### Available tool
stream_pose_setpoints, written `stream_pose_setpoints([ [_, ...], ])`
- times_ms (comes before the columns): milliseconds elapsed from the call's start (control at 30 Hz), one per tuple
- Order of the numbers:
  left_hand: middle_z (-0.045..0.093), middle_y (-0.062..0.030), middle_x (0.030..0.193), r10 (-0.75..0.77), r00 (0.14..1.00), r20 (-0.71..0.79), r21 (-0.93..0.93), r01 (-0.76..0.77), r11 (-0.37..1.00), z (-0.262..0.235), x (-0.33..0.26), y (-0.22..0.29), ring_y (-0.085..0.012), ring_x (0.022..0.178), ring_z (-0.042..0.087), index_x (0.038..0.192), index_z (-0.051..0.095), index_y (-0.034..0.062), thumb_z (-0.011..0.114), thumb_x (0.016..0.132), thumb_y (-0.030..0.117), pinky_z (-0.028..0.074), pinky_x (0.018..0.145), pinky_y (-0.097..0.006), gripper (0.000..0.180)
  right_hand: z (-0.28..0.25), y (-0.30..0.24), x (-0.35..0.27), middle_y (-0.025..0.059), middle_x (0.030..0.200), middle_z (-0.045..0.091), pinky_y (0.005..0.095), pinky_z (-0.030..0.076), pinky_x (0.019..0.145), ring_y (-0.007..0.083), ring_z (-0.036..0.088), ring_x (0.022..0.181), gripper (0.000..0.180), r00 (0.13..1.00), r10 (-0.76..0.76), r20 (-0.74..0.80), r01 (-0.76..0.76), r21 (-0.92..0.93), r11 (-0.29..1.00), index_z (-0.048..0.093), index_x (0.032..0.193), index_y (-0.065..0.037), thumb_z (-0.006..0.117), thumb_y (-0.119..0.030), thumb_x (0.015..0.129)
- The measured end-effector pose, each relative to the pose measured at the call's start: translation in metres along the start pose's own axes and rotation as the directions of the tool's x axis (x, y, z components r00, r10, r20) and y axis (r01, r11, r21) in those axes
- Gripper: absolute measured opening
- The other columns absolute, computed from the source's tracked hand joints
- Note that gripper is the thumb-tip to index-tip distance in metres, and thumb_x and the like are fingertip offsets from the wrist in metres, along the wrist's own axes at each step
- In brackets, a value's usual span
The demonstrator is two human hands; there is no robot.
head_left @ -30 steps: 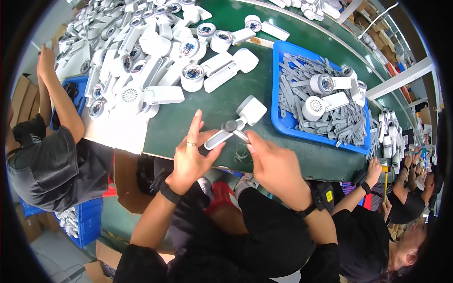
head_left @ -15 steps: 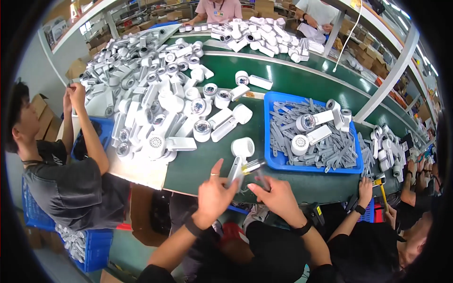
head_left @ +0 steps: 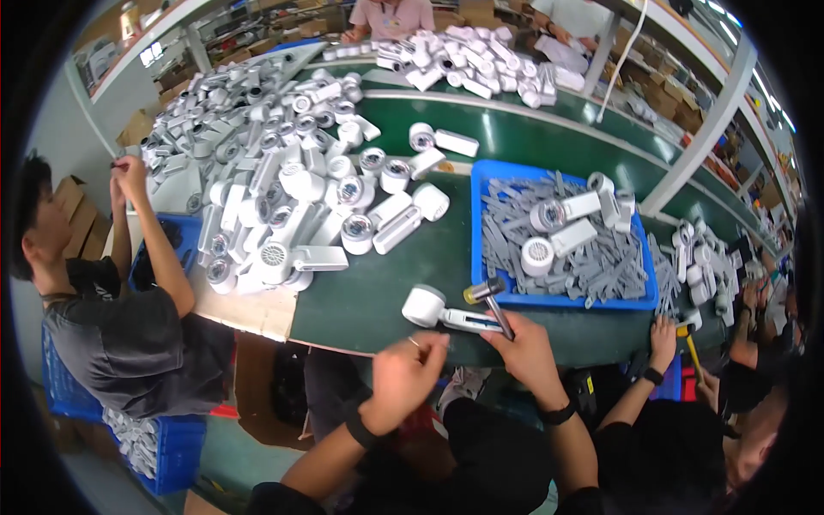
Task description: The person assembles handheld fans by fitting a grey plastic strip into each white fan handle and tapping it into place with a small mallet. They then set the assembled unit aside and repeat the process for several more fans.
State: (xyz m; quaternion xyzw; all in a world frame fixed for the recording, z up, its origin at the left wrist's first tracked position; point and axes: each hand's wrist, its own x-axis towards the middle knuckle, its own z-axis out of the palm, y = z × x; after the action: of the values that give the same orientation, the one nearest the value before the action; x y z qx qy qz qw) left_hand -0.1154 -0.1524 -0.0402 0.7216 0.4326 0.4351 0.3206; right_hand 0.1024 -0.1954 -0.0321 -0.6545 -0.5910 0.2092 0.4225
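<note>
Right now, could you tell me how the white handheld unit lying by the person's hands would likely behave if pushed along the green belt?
The white handheld unit looks like hard moulded plastic, so probably stiff. It lies on its long flat handle, so it would likely slide or pivot rather than roll. The right hand grips a small mallet over it, so it probably withstands light taps.

White device [head_left: 446, 313] by right hand [head_left: 524, 352]: smooth plastic, slight gloss. Mallet [head_left: 487, 296]: dull rubbery head w/ yellowish cap. Green surface [head_left: 369, 296]: matt, smooth. Blue bin [head_left: 481, 184]: glossy plastic; grey strips [head_left: 601, 266] inside matt plastic.
</note>
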Motion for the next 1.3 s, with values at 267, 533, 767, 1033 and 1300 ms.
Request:
stream_pose_setpoints([
  [267, 0.038, -0.0162, 0.166, 0.295, 0.897, 0.329, 0.379, -0.411, 0.829, -0.020, 0.069, -0.020, -0.0433, 0.152, 0.031, 0.148, 0.059, 0.0139, 0.096, 0.069, 0.030, 0.029, 0.122, -0.056, 0.088, -0.009, -0.015, 0.001, 0.0076, 0.089, 0.073, 0.0281, 0.048, 0.051, 0.0108, 0.060, 0.056, 0.036, 0.998, 0.061, 0.000, -0.061, 0.088, 0.994, 0.072, 0.127, -0.003, 0.077, -0.017, 0.095],
  [533, 0.048, -0.0169, 0.159, 0.323, 0.893, 0.312, 0.416, -0.434, 0.799, -0.022, 0.089, 0.002, -0.0398, 0.147, 0.043, 0.146, 0.058, 0.0059, 0.090, 0.080, 0.030, 0.030, 0.122, -0.056, 0.078, -0.066, 0.030, -0.014, 0.0089, 0.069, 0.070, 0.0230, 0.038, 0.039, 0.0089, 0.051, 0.040, 0.028, 0.901, 0.431, 0.043, -0.374, 0.578, 0.725, 0.066, 0.120, 0.001, 0.060, -0.024, 0.109],
  [767, 0.072, -0.0184, 0.123, 0.385, 0.775, 0.501, 0.110, -0.498, 0.860, 0.033, 0.212, 0.012, -0.0381, 0.119, 0.066, 0.117, 0.074, 0.0008, 0.078, 0.088, 0.011, 0.055, 0.100, -0.044, 0.030, -0.051, 0.062, -0.019, 0.0085, 0.056, 0.059, 0.0244, 0.037, 0.037, 0.0130, 0.050, 0.037, 0.024, 0.931, 0.365, -0.015, -0.253, 0.694, 0.674, 0.063, 0.106, 0.001, 0.056, -0.022, 0.111],
  [1033, 0.069, -0.0141, 0.127, 0.439, 0.507, 0.742, 0.022, -0.673, 0.740, 0.104, 0.245, -0.008, -0.0357, 0.121, 0.063, 0.113, 0.078, 0.0058, 0.075, 0.083, 0.001, 0.053, 0.105, -0.043, 0.030, -0.056, 0.059, -0.016, 0.0072, 0.057, 0.060, 0.0243, 0.038, 0.037, 0.0120, 0.051, 0.037, 0.024, 0.919, 0.391, 0.047, -0.317, 0.676, 0.665, 0.064, 0.105, 0.003, 0.059, -0.020, 0.109],
  [1300, 0.069, -0.0115, 0.125, 0.473, 0.391, 0.790, -0.037, -0.739, 0.672, 0.114, 0.242, 0.009, -0.0325, 0.120, 0.061, 0.103, 0.079, 0.0059, 0.078, 0.082, 0.007, 0.051, 0.102, -0.044, 0.021, -0.054, 0.057, -0.016, 0.0064, 0.057, 0.060, 0.0238, 0.038, 0.037, 0.0112, 0.051, 0.037, 0.023, 0.917, 0.398, 0.032, -0.314, 0.673, 0.670, 0.065, 0.106, 0.002, 0.060, -0.020, 0.109],
])
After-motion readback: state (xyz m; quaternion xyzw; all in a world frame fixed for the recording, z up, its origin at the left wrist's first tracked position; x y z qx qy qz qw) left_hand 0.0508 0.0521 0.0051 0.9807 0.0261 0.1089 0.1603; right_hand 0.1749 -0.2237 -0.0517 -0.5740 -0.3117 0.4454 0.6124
